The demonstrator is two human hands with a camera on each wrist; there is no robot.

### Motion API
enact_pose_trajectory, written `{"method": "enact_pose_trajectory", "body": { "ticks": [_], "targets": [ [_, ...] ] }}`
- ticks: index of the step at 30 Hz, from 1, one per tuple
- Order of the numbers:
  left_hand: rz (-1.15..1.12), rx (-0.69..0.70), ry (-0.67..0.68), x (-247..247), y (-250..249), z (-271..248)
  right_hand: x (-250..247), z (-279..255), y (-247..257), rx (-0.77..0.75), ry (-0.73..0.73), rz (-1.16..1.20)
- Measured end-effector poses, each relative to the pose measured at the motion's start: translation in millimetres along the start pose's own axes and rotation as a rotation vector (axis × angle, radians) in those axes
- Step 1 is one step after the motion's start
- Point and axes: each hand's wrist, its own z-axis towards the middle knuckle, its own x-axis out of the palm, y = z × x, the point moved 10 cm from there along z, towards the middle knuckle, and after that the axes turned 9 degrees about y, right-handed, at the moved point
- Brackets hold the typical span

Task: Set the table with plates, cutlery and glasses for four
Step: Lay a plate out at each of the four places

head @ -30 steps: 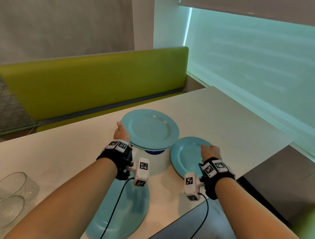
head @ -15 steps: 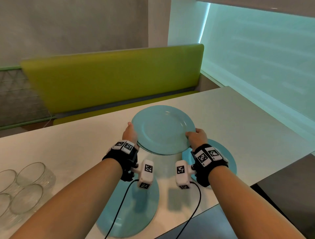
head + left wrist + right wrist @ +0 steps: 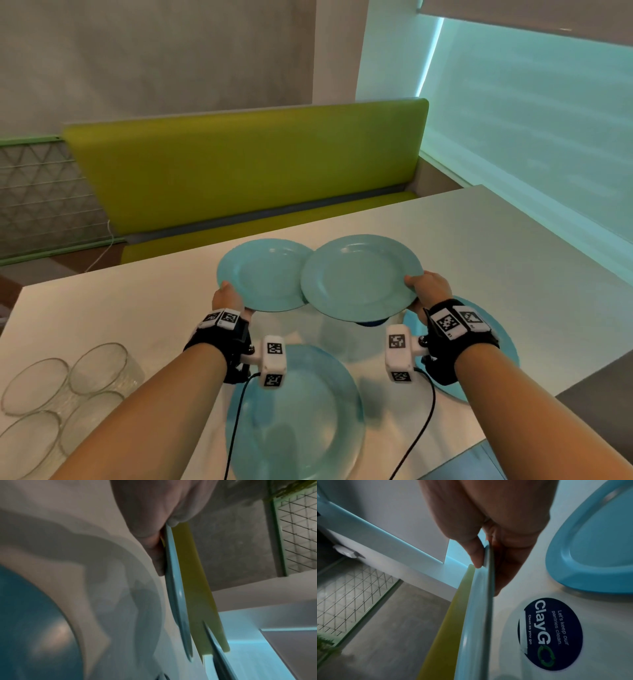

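Observation:
I hold two light-blue plates in the air above the white table [image 3: 479, 240]. My left hand [image 3: 230, 297] pinches the near-left rim of the left plate [image 3: 263, 274]. My right hand [image 3: 426, 286] pinches the right rim of the right plate [image 3: 359, 275], which overlaps the left plate's edge. In the left wrist view the thumb and fingers clamp the left plate's rim [image 3: 173, 577]; the right wrist view shows the same on the right plate's rim [image 3: 481, 601]. Two more blue plates lie on the table: one by the near edge [image 3: 308, 418], one at the right [image 3: 503, 346] under my right wrist.
Several clear glasses [image 3: 51, 404] stand upside down at the table's near left. A white container with a dark blue round label [image 3: 551, 634] sits under the held plates. A green bench [image 3: 239, 171] runs behind the table. The far right of the table is bare.
My right hand left the plate on the table and took the top plate off the stack. The two held plates have come apart, right one shifted right, both raised.

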Motion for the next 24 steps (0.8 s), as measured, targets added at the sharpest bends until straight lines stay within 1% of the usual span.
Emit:
{"method": "enact_pose_trajectory", "body": {
  "ticks": [3, 7, 10, 12, 14, 17, 19, 22, 24],
  "targets": [
    [0.006, -0.008, -0.032, -27, -6, 9, 3, -2, -8, 0.019, -0.032, 0.046],
    [0.100, -0.024, -0.067, -52, -5, 23, 10, -1, -17, 0.029, -0.056, 0.076],
    [0.116, -0.035, -0.065, -60, -3, 26, 15, 0, -22, 0.027, -0.068, 0.078],
    [0.147, -0.068, -0.066, -62, -1, 27, 16, 0, -24, 0.025, -0.084, 0.073],
    [0.151, -0.118, -0.098, -65, 3, 28, 18, 0, -25, 0.024, -0.089, 0.071],
    [0.238, -0.141, -0.152, -72, 7, 30, 18, 0, -25, 0.023, -0.103, 0.072],
    [0.216, -0.154, -0.165, -72, 8, 28, 19, 1, -27, 0.030, -0.111, 0.059],
    [0.273, -0.135, -0.139, -68, 3, 31, 23, 2, -31, 0.049, -0.114, 0.052],
    [0.308, -0.148, -0.082, -64, 6, 42, 25, 2, -34, 0.063, -0.112, 0.054]
  ]
}}
